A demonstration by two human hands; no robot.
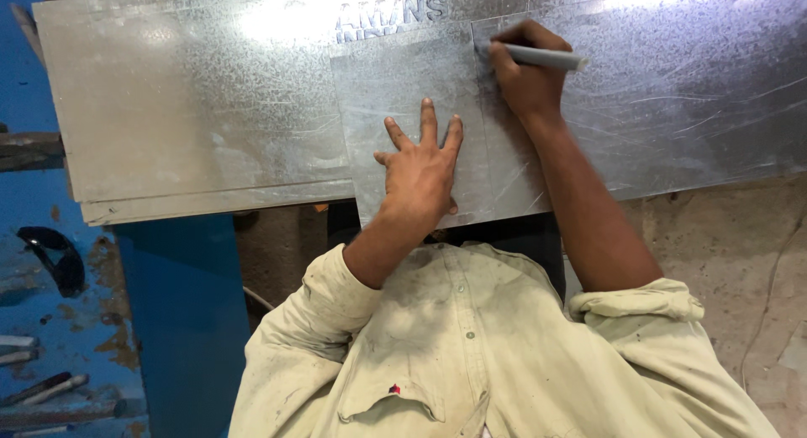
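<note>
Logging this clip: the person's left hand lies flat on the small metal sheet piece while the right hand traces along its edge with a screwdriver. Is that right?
Not quite. The head view shows the right hand holding a grey marker pen, not a screwdriver. The rest stands: the left hand lies flat, fingers spread, on the small metal sheet piece, and the pen tip is at that piece's upper right edge, over the large galvanised sheet.

Marker (538, 58) tip behind right hand (525, 76)

Blue workbench (181, 320), stacked galvanized metal sheets (193, 110) lying flat on it, smaller sheet (403, 76) on top
</note>
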